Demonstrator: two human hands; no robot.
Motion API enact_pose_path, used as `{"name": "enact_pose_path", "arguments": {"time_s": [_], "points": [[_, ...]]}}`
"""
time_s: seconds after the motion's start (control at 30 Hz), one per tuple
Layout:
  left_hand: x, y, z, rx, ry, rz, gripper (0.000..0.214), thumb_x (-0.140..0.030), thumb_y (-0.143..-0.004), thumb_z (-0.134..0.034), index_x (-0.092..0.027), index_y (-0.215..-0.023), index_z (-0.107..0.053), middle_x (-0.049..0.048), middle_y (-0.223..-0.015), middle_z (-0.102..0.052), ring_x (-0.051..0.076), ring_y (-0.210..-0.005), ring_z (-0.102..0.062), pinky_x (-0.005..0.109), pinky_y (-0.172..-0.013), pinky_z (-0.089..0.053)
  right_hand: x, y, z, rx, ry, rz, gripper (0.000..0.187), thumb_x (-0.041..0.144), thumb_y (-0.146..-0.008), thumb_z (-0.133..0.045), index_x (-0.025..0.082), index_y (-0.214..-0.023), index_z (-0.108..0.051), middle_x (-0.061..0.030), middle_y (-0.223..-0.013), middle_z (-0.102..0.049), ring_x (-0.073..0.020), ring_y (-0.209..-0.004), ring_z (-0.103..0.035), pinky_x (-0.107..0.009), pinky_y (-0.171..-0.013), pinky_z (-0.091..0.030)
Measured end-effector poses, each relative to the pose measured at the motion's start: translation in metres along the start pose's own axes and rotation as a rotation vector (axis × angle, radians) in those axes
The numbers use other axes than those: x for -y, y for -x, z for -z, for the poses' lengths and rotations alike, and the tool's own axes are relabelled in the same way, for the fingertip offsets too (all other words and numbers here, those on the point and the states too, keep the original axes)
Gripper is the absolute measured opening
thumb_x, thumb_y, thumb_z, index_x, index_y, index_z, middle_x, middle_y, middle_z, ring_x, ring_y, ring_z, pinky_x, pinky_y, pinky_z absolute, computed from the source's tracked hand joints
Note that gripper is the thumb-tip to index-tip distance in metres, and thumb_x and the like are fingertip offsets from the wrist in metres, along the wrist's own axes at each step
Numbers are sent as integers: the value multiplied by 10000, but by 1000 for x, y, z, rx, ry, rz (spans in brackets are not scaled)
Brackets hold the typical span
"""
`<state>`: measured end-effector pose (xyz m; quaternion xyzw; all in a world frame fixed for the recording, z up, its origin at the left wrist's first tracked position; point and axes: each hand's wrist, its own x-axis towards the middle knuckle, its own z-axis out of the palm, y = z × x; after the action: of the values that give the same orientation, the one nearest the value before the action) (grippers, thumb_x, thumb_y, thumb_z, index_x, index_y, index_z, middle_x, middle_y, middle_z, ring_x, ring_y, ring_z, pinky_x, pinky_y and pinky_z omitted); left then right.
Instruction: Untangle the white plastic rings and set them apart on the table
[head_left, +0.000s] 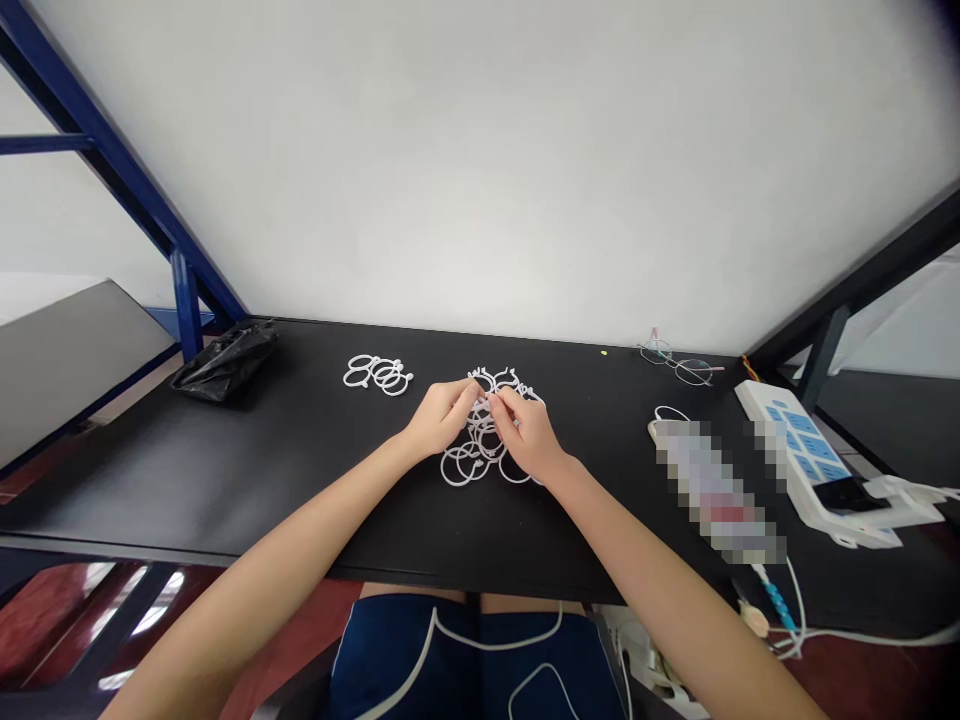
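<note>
No writing can be read anywhere; the blue patches on the power strip (806,455) are too small to make out. The worktop (300,470) is matte black, set against a plain white wall, with blue steel framing at the left. From the left: a crumpled black plastic bag (225,362), glossy and creased, then a small cluster of white rings (377,374) lying flat — thin, round, plastic-looking hoops. At the middle lies a larger pile of white rings (480,450). The left hand (441,418) and right hand (531,432) meet just above that pile, fingertips pinched together on one ring (484,400) (how it sits between them is too small to tell). Further right rest thin wire-framed spectacles (679,362), a blurred object, and the white power strip with its cable.
</note>
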<state>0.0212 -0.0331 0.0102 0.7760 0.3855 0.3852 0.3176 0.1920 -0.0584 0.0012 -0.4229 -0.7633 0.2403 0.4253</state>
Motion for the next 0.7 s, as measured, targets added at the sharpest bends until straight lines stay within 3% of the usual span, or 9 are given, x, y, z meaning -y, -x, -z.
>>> {"name": "enact_pose_path", "arguments": {"time_s": [0.7], "points": [[2,0,0,6,-30,-27,445,-390,-996,-297,-145,-751,-576,-22,-587,-467,113,-551,-427,251,-575,-346,-1,0,0,3,-5,-2,312,341,-989,-392,229,-700,-358,59,-505,-419,-105,-439,-399,-250,-482,-317]]}}
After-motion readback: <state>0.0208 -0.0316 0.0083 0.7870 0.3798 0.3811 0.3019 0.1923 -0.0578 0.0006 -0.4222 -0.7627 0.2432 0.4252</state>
